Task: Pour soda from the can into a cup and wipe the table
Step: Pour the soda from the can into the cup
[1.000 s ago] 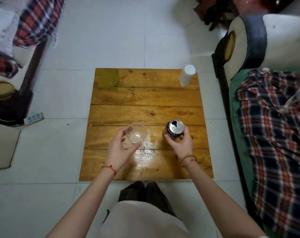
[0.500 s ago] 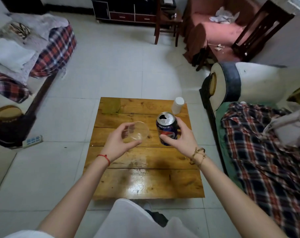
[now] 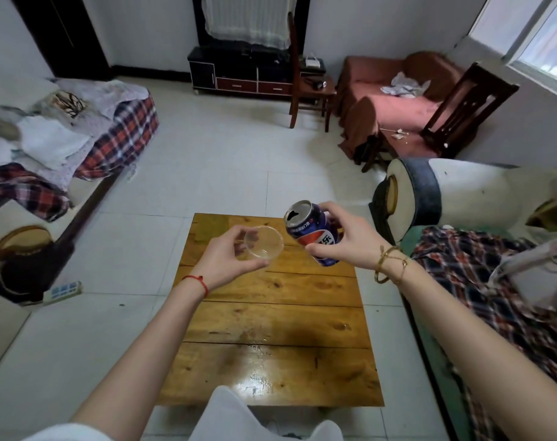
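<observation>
My left hand holds a clear plastic cup in the air above the far half of the low wooden table. My right hand grips an open blue soda can, tilted with its mouth leaning left toward the cup's rim. Can and cup are close but apart, and no liquid shows between them. The cup looks nearly empty. Wet, shiny spill marks lie on the table's near planks. The cloth and white bottle seen before are hidden behind my hands.
A sofa with a plaid cover runs along the table's right side. Another plaid-covered seat stands at the left, with a power strip on the tiled floor. A wooden chair and red armchair stand far back.
Both hands lifted the cup and the can off the table. The can has tipped toward the cup. The camera view rose from the tabletop to the room.
</observation>
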Action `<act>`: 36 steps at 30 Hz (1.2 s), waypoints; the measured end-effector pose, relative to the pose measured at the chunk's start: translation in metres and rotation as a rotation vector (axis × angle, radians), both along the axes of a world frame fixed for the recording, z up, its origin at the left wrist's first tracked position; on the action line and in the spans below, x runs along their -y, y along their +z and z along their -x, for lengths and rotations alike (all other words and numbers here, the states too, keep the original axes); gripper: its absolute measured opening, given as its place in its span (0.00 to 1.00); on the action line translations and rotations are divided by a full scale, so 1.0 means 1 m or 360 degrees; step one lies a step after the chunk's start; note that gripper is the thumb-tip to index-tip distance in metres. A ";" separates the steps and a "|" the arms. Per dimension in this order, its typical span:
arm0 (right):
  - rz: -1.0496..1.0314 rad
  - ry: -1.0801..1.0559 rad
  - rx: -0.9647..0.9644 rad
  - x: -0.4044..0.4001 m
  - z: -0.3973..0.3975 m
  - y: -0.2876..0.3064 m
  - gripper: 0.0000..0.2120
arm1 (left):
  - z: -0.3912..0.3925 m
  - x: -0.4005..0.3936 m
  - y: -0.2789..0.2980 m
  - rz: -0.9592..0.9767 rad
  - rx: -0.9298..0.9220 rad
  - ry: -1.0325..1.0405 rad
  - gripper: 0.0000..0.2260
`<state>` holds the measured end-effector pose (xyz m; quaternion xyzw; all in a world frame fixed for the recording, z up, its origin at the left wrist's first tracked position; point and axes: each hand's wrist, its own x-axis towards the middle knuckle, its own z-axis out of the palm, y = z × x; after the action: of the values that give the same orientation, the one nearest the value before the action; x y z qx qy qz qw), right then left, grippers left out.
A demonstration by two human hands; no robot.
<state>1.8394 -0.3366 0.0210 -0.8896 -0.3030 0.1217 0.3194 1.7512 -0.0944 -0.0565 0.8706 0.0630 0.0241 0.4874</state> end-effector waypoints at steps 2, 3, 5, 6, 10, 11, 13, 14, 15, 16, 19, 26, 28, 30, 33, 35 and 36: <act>0.0050 0.0056 0.0000 -0.003 -0.004 0.011 0.33 | -0.002 0.000 0.004 0.0000 0.0002 0.0001 0.32; 0.0082 0.0079 0.0009 -0.004 -0.006 0.017 0.33 | -0.003 0.000 0.006 0.0002 0.0008 0.0008 0.32; 0.0152 0.0119 0.0039 -0.007 -0.009 0.027 0.32 | -0.005 0.000 0.010 0.0002 0.0022 0.0024 0.32; 0.0178 0.0132 0.0058 -0.009 -0.010 0.032 0.32 | -0.005 0.000 0.012 0.0000 0.0029 0.0030 0.32; 0.0226 0.0157 0.0118 -0.015 -0.011 0.048 0.32 | -0.006 -0.002 0.019 -0.0025 0.0040 0.0048 0.32; 0.0232 0.0169 0.0132 -0.016 -0.011 0.052 0.32 | -0.006 -0.002 0.020 -0.0028 0.0043 0.0052 0.31; 0.0244 0.0192 0.0166 -0.019 -0.012 0.058 0.32 | -0.006 -0.003 0.022 -0.0037 0.0055 0.0064 0.31; 0.0254 0.0203 0.0184 -0.021 -0.012 0.060 0.32 | -0.005 -0.004 0.023 -0.0043 0.0060 0.0069 0.31; 0.0264 0.0217 0.0203 -0.023 -0.012 0.062 0.31 | -0.005 -0.005 0.023 -0.0048 0.0066 0.0074 0.31; 0.0277 0.0230 0.0222 -0.024 -0.013 0.064 0.31 | -0.005 -0.006 0.023 -0.0050 0.0070 0.0077 0.31; 0.0329 0.0260 0.0260 -0.028 -0.013 0.068 0.31 | -0.005 -0.007 0.024 -0.0064 0.0064 0.0079 0.31; 0.0409 0.0260 0.0309 -0.033 -0.014 0.071 0.32 | -0.005 -0.007 0.024 -0.0067 0.0060 0.0080 0.31; 0.0423 0.0255 0.0316 -0.034 -0.015 0.071 0.32 | -0.005 -0.007 0.023 -0.0056 0.0056 0.0078 0.32; 0.0431 0.0253 0.0320 -0.034 -0.016 0.072 0.33 | -0.005 -0.006 0.022 -0.0049 0.0058 0.0079 0.32; 0.0465 0.0253 0.0333 -0.035 -0.017 0.073 0.33 | -0.005 -0.005 0.022 -0.0038 0.0061 0.0093 0.31; 0.0482 0.0253 0.0335 -0.035 -0.018 0.074 0.33 | -0.005 -0.005 0.022 -0.0031 0.0063 0.0099 0.31; 0.0486 0.0252 0.0338 -0.035 -0.019 0.074 0.33 | -0.005 -0.005 0.022 -0.0029 0.0063 0.0101 0.31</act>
<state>1.8583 -0.3013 0.0955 -0.9089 -0.3820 0.0965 0.1366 1.7558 -0.0899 -0.0345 0.8719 0.0807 0.0574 0.4796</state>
